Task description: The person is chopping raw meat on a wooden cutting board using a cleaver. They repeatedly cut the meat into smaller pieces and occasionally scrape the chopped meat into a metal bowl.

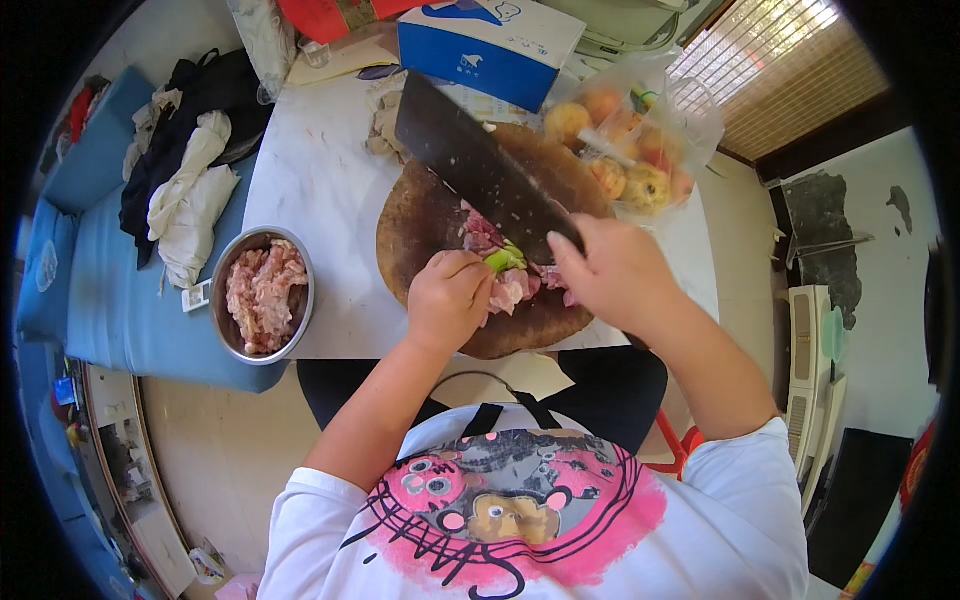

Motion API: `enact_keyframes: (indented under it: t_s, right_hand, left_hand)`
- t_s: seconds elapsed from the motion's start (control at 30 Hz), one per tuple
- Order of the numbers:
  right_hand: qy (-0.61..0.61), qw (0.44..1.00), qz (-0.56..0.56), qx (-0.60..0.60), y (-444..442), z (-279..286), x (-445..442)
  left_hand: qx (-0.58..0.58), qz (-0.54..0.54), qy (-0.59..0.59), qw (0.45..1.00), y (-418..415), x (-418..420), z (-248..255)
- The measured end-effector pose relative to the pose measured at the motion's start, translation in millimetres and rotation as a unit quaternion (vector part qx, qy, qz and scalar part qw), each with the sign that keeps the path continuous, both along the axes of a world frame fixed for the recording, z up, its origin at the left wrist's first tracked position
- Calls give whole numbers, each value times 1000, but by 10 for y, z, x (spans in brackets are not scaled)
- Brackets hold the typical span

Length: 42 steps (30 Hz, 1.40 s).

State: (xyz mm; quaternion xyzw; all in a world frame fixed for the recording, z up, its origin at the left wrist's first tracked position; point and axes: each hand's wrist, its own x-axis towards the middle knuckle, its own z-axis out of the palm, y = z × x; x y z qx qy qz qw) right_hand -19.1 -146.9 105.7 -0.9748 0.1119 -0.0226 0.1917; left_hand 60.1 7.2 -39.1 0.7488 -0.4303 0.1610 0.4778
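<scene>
My right hand is closed around the handle end of a wide, dark cleaver, its blade slanting up and left over a round wooden chopping block. Under and beside the blade lie pieces of raw pink meat and a light green vegetable piece. My left hand, fingers curled, rests at the left edge of the meat and touches it; whether it grips a piece is hidden. A steel bowl of minced raw meat stands left of the block.
Behind the block stand a blue and white box and a crumpled brownish item. A clear plastic bag of fruit lies at the back right, close to the block. A blue sofa with clothes is left of the white table.
</scene>
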Motion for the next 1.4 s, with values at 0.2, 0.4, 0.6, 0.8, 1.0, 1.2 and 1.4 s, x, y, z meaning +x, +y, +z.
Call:
enact_keyframes:
  t_s: [0.2, 0.4, 0.6, 0.8, 1.0, 1.2, 1.4]
  right_hand:
    - [46, 998, 16, -28, -124, -110, 3]
    - [52, 996, 46, -57, -92, -245, 1]
    - [51, 998, 21, -37, -42, -112, -30]
    - [71, 996, 42, -18, -80, -142, 58]
    - [37, 994, 57, -83, -43, -355, -30]
    - [18, 999, 27, -31, 10, -10, -37]
    - [42, 994, 68, -78, -60, -173, 42]
  left_hand:
    - [12, -17, 10, 1000, -19, -29, 12]
    - [45, 7, 15, 999, -17, -44, 36]
    - [19, 7, -10, 1000, -14, -39, -27]
    - [27, 4, -19, 999, -5, -32, 20]
    - [36, 9, -12, 999, -6, -74, -5]
    - [35, 16, -15, 999, -4, -50, -36]
    - [30, 16, -15, 999, -3, -34, -12]
